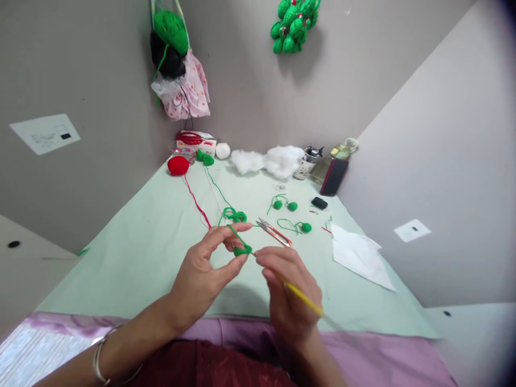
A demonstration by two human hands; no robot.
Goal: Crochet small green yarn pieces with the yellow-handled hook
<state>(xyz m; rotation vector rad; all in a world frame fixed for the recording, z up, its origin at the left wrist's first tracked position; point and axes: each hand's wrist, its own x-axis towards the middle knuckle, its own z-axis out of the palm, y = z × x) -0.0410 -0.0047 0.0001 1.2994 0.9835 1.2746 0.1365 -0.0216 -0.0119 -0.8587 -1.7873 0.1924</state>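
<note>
Between the thumb and fingers of my left hand (203,271) is a small green crochet piece (242,250). A strand of green yarn runs up over my left index finger. My right hand (292,290) grips a crochet hook (304,298) with a yellow handle, and the hook's tip meets the right edge of the piece. Just beyond my hands lies a loose coil of green yarn (235,215). Orange-handled thread snips (276,233) rest on the table to the right of it.
Green crocheted balls (306,228) with yarn tails lie at the right, near a white sheet (360,255). White stuffing (282,162), a red yarn ball (178,165), a pen cup (305,165) and a leaning phone (334,177) line the back. Green crocheted pieces (294,27) hang on the wall.
</note>
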